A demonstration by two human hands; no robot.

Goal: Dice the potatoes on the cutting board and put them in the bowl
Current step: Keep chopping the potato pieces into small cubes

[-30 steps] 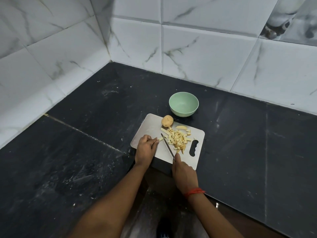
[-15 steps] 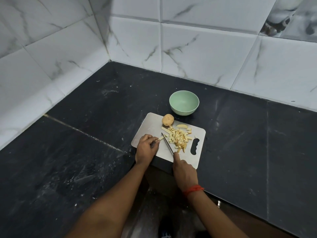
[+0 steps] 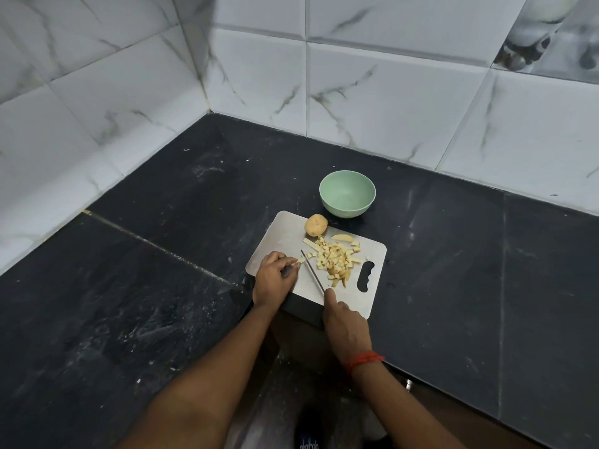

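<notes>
One whole tan potato beside pale, unevenly diced pieces

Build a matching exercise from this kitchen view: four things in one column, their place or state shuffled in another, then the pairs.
Column A
1. bowl
2. whole potato
3. knife
4. potato strip

Column B
a. gripped by the right hand
b. empty, on the counter beyond the cutting board
c. held by the left hand
d. uncut, at the board's far edge

Pairs: 1-b, 2-d, 3-a, 4-c
</notes>
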